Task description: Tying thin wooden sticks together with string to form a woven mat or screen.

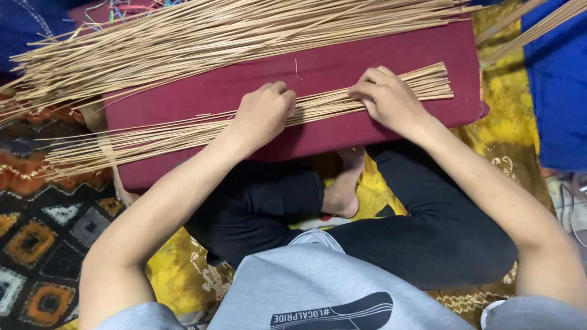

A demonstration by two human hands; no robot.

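A flat bundle of thin tan sticks (318,104) lies across a maroon cushion (342,61) in front of my crossed legs. My left hand (264,113) presses down on the middle of this bundle with curled fingers. My right hand (388,98) rests on the same bundle nearer its right end, fingers bent over the sticks. A much larger heap of the same sticks (202,36) lies along the cushion's far edge, fanning out to the left.
A patterned rug (43,232) with diamond shapes covers the floor at left. Yellow cloth (513,98) lies under and beside me. Blue fabric (559,91) sits at the right, with more sticks (538,24) across it.
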